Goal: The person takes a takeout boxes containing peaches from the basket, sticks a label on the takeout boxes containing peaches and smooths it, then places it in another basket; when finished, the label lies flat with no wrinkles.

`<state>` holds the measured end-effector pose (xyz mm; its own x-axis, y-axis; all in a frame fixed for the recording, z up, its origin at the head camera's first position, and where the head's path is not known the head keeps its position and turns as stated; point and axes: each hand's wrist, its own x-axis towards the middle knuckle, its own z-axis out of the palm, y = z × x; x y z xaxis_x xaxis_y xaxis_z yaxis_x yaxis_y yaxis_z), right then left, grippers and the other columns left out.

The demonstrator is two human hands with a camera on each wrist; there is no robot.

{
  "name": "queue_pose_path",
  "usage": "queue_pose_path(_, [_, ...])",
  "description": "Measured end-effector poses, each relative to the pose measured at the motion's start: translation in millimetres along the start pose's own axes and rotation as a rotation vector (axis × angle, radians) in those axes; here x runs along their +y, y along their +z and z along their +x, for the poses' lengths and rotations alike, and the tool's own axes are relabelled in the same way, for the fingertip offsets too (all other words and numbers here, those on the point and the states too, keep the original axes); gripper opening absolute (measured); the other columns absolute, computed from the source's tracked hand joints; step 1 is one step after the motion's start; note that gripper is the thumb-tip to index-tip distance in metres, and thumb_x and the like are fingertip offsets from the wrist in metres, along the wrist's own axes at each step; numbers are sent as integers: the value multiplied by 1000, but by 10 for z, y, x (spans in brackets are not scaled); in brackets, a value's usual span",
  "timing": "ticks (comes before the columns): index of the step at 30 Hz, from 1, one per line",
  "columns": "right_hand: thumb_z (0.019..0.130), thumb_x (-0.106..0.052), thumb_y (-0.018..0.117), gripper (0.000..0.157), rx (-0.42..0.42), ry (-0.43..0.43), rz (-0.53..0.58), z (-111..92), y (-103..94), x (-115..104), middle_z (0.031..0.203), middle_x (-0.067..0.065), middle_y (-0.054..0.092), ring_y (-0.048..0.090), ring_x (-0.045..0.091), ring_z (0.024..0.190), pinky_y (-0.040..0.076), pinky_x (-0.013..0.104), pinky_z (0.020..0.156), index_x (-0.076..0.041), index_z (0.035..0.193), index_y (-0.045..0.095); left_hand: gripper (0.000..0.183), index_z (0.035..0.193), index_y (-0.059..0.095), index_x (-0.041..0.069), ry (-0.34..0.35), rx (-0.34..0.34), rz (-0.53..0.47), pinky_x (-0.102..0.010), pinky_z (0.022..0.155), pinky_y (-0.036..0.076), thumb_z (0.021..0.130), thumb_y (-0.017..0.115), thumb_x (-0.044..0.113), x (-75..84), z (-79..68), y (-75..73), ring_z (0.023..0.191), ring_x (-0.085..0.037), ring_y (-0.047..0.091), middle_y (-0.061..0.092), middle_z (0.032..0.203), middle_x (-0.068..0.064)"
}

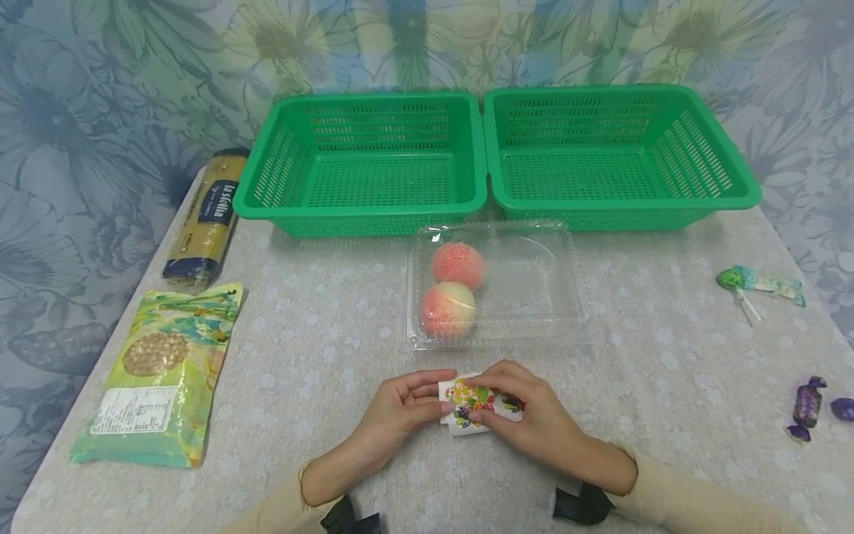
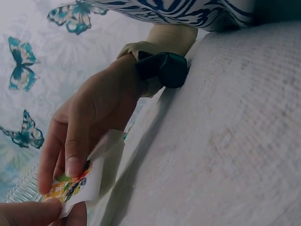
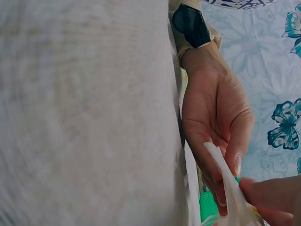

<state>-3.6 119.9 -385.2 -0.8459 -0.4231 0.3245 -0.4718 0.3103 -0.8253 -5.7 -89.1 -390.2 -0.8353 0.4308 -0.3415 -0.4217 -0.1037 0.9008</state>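
Close to the table's front edge, both hands hold a thin white sheet printed with colourful fruit (image 1: pixel 465 391). My left hand (image 1: pixel 399 408) pinches its left end, thumb on the printed face. The right hand (image 1: pixel 534 408) grips the other end, with thumb and fingertips over the print. In the left wrist view the sheet (image 2: pixel 100 179) bends away below the right hand's fingers. The right wrist view shows its pale edge (image 3: pixel 222 162) running between the fingers. Just beyond the hands lies a clear plastic box (image 1: pixel 527 289) containing two round pink, peach-like balls (image 1: pixel 448 308).
Two green baskets (image 1: pixel 360 210) (image 1: pixel 620 202) stand side by side at the back. On the left lie a spaghetti pack (image 1: pixel 207 215) and a yellow-green bag (image 1: pixel 160 363). A green-wrapped lollipop (image 1: pixel 732 278) and purple wrapped candies (image 1: pixel 807 406) lie on the right.
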Motion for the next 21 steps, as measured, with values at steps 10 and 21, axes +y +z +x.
queue_pose_path(10, [78,-8,69,27,-53,33,88,-12,-22,20,90,-1,61,50,3,71,45,19,57,-10,106,67,48,126,48,-2,-65,4,-17,-23,78,52,87,59,23,39,-3,-24,97,-10,63,59,119,-14])
queue_pose_path(21, [80,-6,66,26,-81,14,156,5,-60,-10,90,1,62,52,5,75,45,20,61,-8,106,67,44,126,47,-5,-55,16,-13,-24,78,52,90,54,20,27,8,-43,96,-11,63,58,120,-19])
